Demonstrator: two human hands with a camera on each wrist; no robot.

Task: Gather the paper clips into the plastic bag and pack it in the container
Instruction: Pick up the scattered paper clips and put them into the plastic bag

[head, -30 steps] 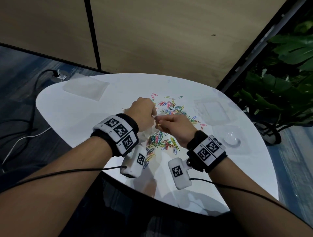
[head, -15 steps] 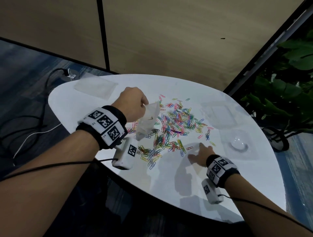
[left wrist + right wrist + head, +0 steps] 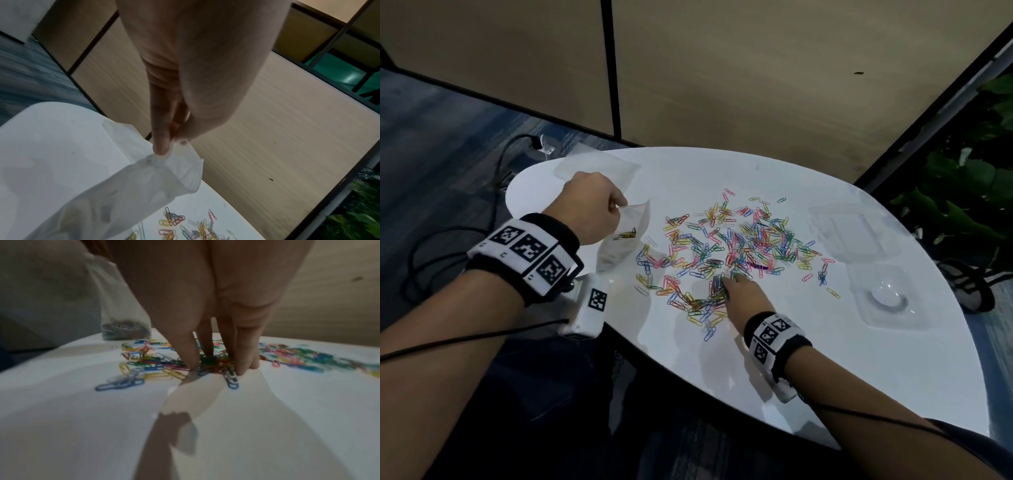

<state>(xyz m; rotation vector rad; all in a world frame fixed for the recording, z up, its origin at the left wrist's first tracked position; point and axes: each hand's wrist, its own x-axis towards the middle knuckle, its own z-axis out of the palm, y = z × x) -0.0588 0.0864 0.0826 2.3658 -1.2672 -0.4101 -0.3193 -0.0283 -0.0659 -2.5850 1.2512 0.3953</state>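
Many coloured paper clips (image 3: 722,246) lie scattered over the middle of the white table (image 3: 859,377). My left hand (image 3: 616,209) pinches the rim of a clear plastic bag (image 3: 625,236) between thumb and forefinger and holds it upright at the pile's left edge. A few clips sit in the bag's bottom (image 3: 123,329). My right hand (image 3: 729,281) is down in the near side of the pile. Its thumb and fingers (image 3: 244,353) close round a small cluster of clips (image 3: 213,363) against the table. An open clear plastic container (image 3: 887,298) lies at the right.
A second flat plastic bag (image 3: 599,168) lies at the table's far left edge. The container's other clear half (image 3: 849,229) rests just behind it. Cables run over the floor at the left, and a plant (image 3: 962,192) stands right of the table.
A second ago both hands met at the bag. The right hand then dropped to the table beside the pile and now digs into the clips. The left hand keeps the bag up, further left.
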